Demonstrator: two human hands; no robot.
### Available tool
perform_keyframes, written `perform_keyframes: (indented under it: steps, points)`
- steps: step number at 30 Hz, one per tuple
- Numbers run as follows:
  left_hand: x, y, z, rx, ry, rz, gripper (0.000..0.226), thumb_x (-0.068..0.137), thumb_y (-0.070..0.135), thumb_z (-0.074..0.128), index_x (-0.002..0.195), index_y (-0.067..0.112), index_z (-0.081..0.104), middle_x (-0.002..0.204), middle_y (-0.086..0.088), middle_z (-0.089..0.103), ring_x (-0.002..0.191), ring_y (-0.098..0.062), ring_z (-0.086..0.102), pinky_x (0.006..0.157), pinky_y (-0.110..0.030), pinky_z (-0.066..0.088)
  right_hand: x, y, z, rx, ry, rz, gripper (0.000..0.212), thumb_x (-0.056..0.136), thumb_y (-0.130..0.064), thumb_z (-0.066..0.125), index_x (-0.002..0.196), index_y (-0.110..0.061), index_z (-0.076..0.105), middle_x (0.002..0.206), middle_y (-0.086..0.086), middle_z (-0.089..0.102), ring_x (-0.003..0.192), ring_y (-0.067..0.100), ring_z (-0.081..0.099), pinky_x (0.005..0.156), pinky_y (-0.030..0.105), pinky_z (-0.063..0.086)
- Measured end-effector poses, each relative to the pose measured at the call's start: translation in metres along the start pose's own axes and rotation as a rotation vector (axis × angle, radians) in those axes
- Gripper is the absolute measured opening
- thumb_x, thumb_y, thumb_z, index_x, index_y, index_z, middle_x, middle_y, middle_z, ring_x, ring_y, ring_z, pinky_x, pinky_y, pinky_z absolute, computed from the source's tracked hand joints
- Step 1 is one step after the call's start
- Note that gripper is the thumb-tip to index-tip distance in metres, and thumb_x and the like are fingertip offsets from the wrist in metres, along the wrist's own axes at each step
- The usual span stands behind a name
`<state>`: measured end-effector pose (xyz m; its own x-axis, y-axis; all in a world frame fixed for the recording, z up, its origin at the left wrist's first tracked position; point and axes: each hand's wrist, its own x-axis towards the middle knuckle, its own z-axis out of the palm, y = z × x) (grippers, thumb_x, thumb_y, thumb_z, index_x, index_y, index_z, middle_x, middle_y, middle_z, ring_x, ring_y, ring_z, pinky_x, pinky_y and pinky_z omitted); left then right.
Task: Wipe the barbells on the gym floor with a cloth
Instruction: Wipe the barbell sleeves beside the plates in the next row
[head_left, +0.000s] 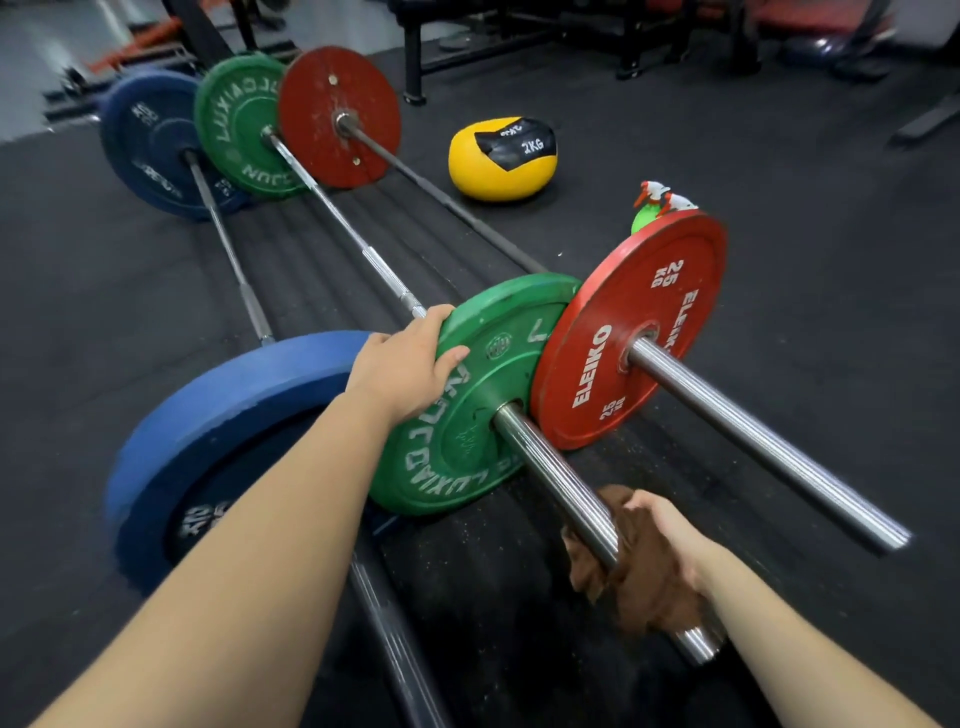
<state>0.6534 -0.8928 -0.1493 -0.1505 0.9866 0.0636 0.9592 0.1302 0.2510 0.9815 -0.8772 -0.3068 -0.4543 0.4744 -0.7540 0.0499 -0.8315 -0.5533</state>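
Three barbells lie side by side on the black gym floor. The middle one carries a near green plate (467, 410) and a chrome sleeve (550, 467) pointing toward me. My left hand (405, 369) grips the top rim of that green plate. My right hand (660, 540) holds a brown cloth (639, 582) wrapped round the sleeve near its end. The barbell with the red plate (623, 332) lies to the right, the one with the blue plate (208, 431) to the left.
A yellow and black medicine ball (501, 158) sits on the floor beyond. A green spray bottle (649, 205) stands behind the red plate. Far plates in blue (156, 145), green (239, 124) and red (337, 114) line up ahead. Benches and racks (519, 41) stand at the back.
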Motion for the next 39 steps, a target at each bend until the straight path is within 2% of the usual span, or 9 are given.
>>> perform_keyframes:
  steps: [3, 7, 11, 16, 20, 23, 28, 35, 39]
  points:
    - [0.0, 0.005, -0.002, -0.02, -0.049, -0.019, 0.055, 0.107, 0.052, 0.039, 0.154, 0.027, 0.026, 0.143, -0.001, 0.058, 0.114, -0.03, 0.062, 0.104, -0.045, 0.038, -0.011, -0.016, 0.015, -0.12, 0.121, -0.004, 0.066, 0.084, -0.033, 0.037, 0.118, 0.014, 0.067, 0.113, 0.036, 0.067, 0.088, 0.044, 0.068, 0.085, 0.049, 0.056]
    - [-0.001, 0.006, -0.003, 0.004, -0.063, -0.033, 0.059, 0.107, 0.053, 0.037, 0.156, 0.024, 0.023, 0.142, -0.01, 0.054, 0.118, -0.035, 0.059, 0.105, -0.048, 0.037, -0.003, -0.023, 0.028, -0.271, 0.3, -0.149, 0.065, 0.065, -0.046, 0.052, 0.114, -0.007, 0.07, 0.089, 0.02, 0.075, 0.081, 0.038, 0.07, 0.089, 0.05, 0.057]
    - [-0.001, 0.008, -0.003, 0.015, -0.087, -0.049, 0.06, 0.107, 0.053, 0.036, 0.157, 0.024, 0.02, 0.141, -0.015, 0.052, 0.116, -0.039, 0.057, 0.1, -0.048, 0.039, -0.011, 0.003, 0.004, -0.164, 0.298, -0.035, 0.073, 0.062, -0.045, 0.058, 0.118, 0.002, 0.068, 0.102, 0.031, 0.072, 0.097, 0.05, 0.07, 0.098, 0.061, 0.052]
    - [-0.001, 0.011, -0.002, 0.022, -0.082, -0.058, 0.06, 0.107, 0.052, 0.036, 0.157, 0.023, 0.021, 0.141, -0.018, 0.05, 0.116, -0.044, 0.056, 0.097, -0.05, 0.041, -0.047, 0.034, -0.03, -0.082, 0.314, 0.046, 0.056, 0.074, -0.029, 0.055, 0.117, 0.005, 0.068, 0.121, 0.039, 0.063, 0.115, 0.053, 0.062, 0.099, 0.063, 0.05]
    - [-0.001, 0.01, -0.002, 0.007, -0.08, -0.063, 0.058, 0.107, 0.053, 0.036, 0.155, 0.023, 0.022, 0.137, -0.019, 0.052, 0.112, -0.045, 0.057, 0.094, -0.051, 0.041, -0.05, 0.028, -0.032, -0.219, 0.375, 0.04, 0.036, 0.083, -0.031, 0.051, 0.091, -0.003, 0.072, 0.078, 0.021, 0.072, 0.068, 0.033, 0.068, 0.077, 0.04, 0.056]
    - [0.0, 0.007, 0.0, 0.01, -0.086, -0.071, 0.058, 0.107, 0.055, 0.035, 0.155, 0.026, 0.022, 0.137, -0.018, 0.052, 0.111, -0.046, 0.057, 0.091, -0.05, 0.043, -0.038, 0.013, -0.009, -0.274, 0.416, 0.002, 0.041, 0.085, -0.033, 0.047, 0.107, -0.008, 0.071, 0.086, 0.02, 0.072, 0.077, 0.034, 0.068, 0.077, 0.04, 0.056]
    - [0.003, 0.003, 0.001, -0.001, -0.092, -0.081, 0.057, 0.106, 0.057, 0.035, 0.153, 0.028, 0.022, 0.135, -0.018, 0.053, 0.109, -0.047, 0.058, 0.09, -0.051, 0.044, -0.026, 0.005, 0.015, -0.406, 0.535, -0.092, 0.044, 0.093, -0.045, 0.046, 0.11, -0.008, 0.064, 0.095, 0.014, 0.071, 0.085, 0.031, 0.068, 0.07, 0.033, 0.051]
    - [0.002, 0.004, 0.002, -0.014, -0.082, -0.087, 0.057, 0.105, 0.056, 0.038, 0.153, 0.028, 0.024, 0.135, -0.019, 0.053, 0.111, -0.049, 0.057, 0.09, -0.052, 0.043, -0.022, 0.01, 0.008, -0.51, 0.576, -0.071, 0.075, 0.083, -0.063, 0.037, 0.128, -0.007, 0.062, 0.115, 0.013, 0.068, 0.096, 0.031, 0.066, 0.093, 0.044, 0.054]
    - [0.002, 0.005, 0.003, -0.016, -0.08, -0.091, 0.058, 0.106, 0.056, 0.037, 0.154, 0.028, 0.022, 0.137, -0.018, 0.052, 0.112, -0.048, 0.057, 0.091, -0.051, 0.043, -0.024, 0.006, 0.021, -0.722, 0.7, -0.171, 0.057, 0.102, -0.048, 0.03, 0.127, -0.007, 0.061, 0.124, 0.016, 0.065, 0.098, 0.029, 0.06, 0.092, 0.038, 0.046]
